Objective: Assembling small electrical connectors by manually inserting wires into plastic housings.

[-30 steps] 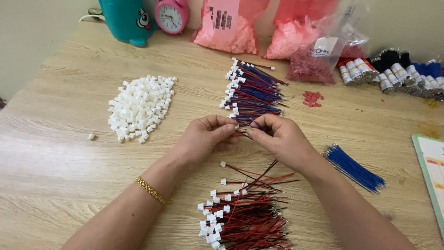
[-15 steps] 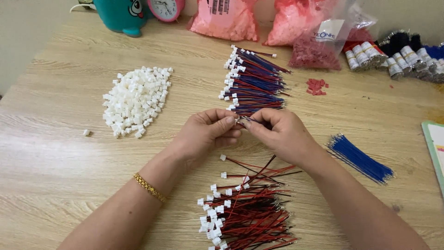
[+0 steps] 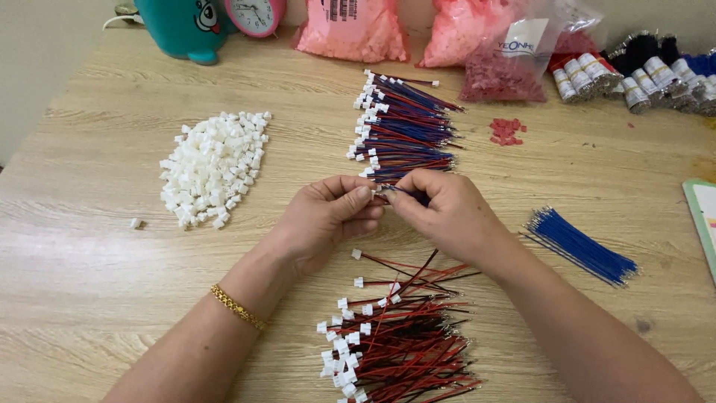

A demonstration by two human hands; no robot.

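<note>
1. Landmark: pile of small white plastic connector housings (image 3: 212,168), blocky and matte, heaped loose on the pale wood-grain table (image 3: 89,246).
2. Left hand (image 3: 324,220) sits right of the white pile and a little nearer the person; fingers pinched narrow, thumb against fingertips, on a tiny white connector piece (image 3: 377,195) that is mostly hidden.
3. Right hand (image 3: 447,213) is further right of the pile, fingertips meeting the left hand's; fingers curled tight, pinching a thin blue wire (image 3: 406,192), only a short bit showing.
4. Gold chain bracelet (image 3: 237,307) on the left wrist, nearer the person than the pile.
5. Bundle of blue-and-red wires with white plugs (image 3: 403,127) lies right of the pile, just beyond the hands, plugs all on the left ends.
6. Bundle of red-and-black wires with white plugs (image 3: 399,336) lies right of the pile and nearest the person, splayed, thin and glossy.
7. Loose bare blue wires (image 3: 578,246), straight and cut short, far right of the pile.
8. Pink plastic bags (image 3: 350,30) and a teal mug-like container (image 3: 179,26) stand beyond the pile at the table's back edge.
9. One stray white housing (image 3: 135,222) lies just left of the pile.
</note>
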